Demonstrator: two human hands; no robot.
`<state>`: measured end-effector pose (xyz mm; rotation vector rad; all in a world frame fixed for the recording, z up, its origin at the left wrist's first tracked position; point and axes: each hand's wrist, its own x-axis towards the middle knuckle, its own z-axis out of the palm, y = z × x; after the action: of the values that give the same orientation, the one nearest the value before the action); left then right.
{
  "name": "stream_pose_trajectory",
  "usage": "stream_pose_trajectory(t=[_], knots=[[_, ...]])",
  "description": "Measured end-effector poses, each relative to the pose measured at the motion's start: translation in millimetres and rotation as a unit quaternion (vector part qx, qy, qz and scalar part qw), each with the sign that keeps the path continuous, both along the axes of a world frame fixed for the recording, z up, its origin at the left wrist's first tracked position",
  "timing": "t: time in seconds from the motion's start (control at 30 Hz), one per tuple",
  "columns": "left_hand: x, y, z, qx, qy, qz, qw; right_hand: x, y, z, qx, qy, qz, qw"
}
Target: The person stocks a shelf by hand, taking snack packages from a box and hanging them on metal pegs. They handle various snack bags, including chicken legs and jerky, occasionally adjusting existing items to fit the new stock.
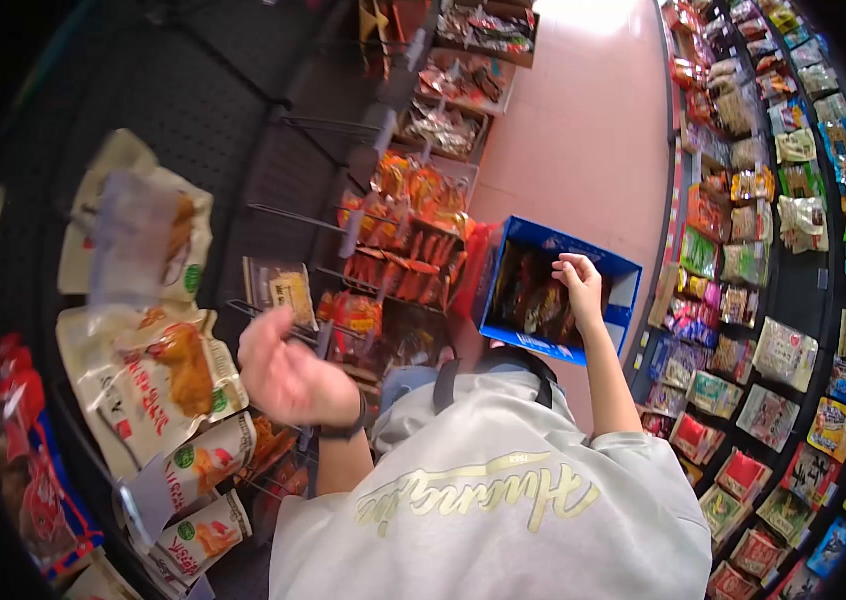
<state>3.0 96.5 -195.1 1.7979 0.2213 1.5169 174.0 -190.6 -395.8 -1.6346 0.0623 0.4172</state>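
Note:
My left hand (298, 375), with a dark band at the wrist, is raised beside the hooks of the left shelf. It is blurred by motion, but its fingers look loosely apart and nothing shows in them. Just beyond it hangs a small clear packet with a yellow label (291, 293). Over the right side of a blue box (623, 270) is my right hand (581, 285), its fingers slightly bent and apart with nothing visible between them. Dark packaged goods (533, 290) lie inside the box, partly hidden by that hand.
Large cream food packets (158, 375) hang at the left, near wire hooks (293, 215). Red-orange packets (408, 265) and open cartons (463, 80) line the shelf ahead. A pink tiled floor (583, 140) runs up the aisle. Several rows of snack bags (743, 235) fill the right shelf.

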Motion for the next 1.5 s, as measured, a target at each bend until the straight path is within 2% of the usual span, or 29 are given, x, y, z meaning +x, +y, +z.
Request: stream_pose_trajectory(t=[0.1, 0.17, 0.23, 0.27, 0.33, 0.43, 0.47, 0.53, 0.63, 0.67, 0.73, 0.83, 0.9, 0.93, 0.97, 1.03, 1.1, 1.17, 1.23, 1.33, 1.43, 1.5], knots=[[7.7, -42.9, 45.7, -0.066, -0.096, -0.204, 0.972, -13.6, -19.9, -48.8, -0.086, 0.023, 0.024, 0.996], [1.9, -60.2, 77.6, -0.158, -0.099, -0.380, 0.906, -22.4, -16.8, -71.7, -0.182, -0.071, 0.070, 0.978], [25.4, -83.3, 90.7, -0.176, -0.281, -0.460, 0.824, -26.2, 2.5, -70.8, -0.258, -0.155, 0.100, 0.948], [31.5, -84.0, 95.8, -0.200, -0.279, -0.484, 0.805, -25.3, 9.3, -74.2, -0.272, -0.205, 0.128, 0.932], [41.0, -86.2, 101.1, -0.246, -0.277, -0.530, 0.763, -21.2, 27.3, -71.9, -0.280, -0.294, 0.172, 0.897], [49.4, -91.2, 93.9, -0.203, -0.350, -0.526, 0.748, -14.0, 46.3, -74.9, -0.288, -0.390, 0.218, 0.847], [62.9, -95.4, 91.5, -0.145, -0.423, -0.497, 0.744, -11.5, 48.8, -75.9, -0.291, -0.410, 0.238, 0.831], [82.8, -100.4, 91.0, -0.082, -0.443, -0.408, 0.794, -8.0, 49.5, -85.2, -0.300, -0.438, 0.279, 0.800], [83.1, -104.5, 85.2, -0.125, -0.423, -0.443, 0.780, -3.2, 47.8, -89.1, -0.331, -0.444, 0.324, 0.768], [75.2, -103.8, 80.5, -0.184, -0.401, -0.506, 0.741, -0.9, 47.6, -90.2, -0.333, -0.457, 0.327, 0.757], [71.8, -107.6, 62.2, -0.266, -0.289, -0.541, 0.743, 6.5, 48.7, -90.1, -0.339, -0.452, 0.329, 0.757], [81.3, -114.9, 14.4, -0.323, -0.018, -0.435, 0.840, 14.5, 47.1, -96.0, -0.339, -0.447, 0.330, 0.759], [92.8, -124.9, -36.9, -0.511, 0.056, -0.409, 0.754, 17.3, 43.7, -98.2, -0.348, -0.436, 0.342, 0.756], [94.8, -133.2, -57.7, -0.509, 0.267, -0.293, 0.763, 18.5, 43.0, -97.0, -0.358, -0.426, 0.356, 0.751], [100.4, -143.2, -85.9, -0.524, 0.354, -0.271, 0.726, 20.0, 42.7, -96.5, -0.368, -0.416, 0.368, 0.746], [89.0, -162.2, -160.4, -0.340, 0.504, -0.254, 0.752, 19.7, 42.1, -100.6, -0.369, -0.421, 0.353, 0.750], [76.2, -179.4, -216.5, -0.203, 0.554, -0.220, 0.777, 19.4, 41.0, -105.4, -0.374, -0.382, 0.362, 0.764], [74.5, -194.9, -249.3, -0.142, 0.629, -0.163, 0.747, 21.8, 40.2, -107.6, -0.372, -0.398, 0.361, 0.757], [80.9, -201.5, -262.3, -0.116, 0.668, -0.109, 0.726, 24.0, 45.0, -103.1, -0.363, -0.407, 0.357, 0.758], [86.4, -204.2, -276.5, -0.130, 0.671, -0.084, 0.725, 24.7, 56.0, -114.0, -0.367, -0.422, 0.367, 0.743], [87.0, -202.5, -283.1, -0.119, 0.651, -0.070, 0.747, 27.6, 60.1, -116.2, -0.379, -0.412, 0.399, 0.726], [87.3, -200.1, -285.9, -0.130, 0.661, -0.072, 0.735, 29.1, 57.2, -121.7, -0.378, -0.429, 0.418, 0.706]])
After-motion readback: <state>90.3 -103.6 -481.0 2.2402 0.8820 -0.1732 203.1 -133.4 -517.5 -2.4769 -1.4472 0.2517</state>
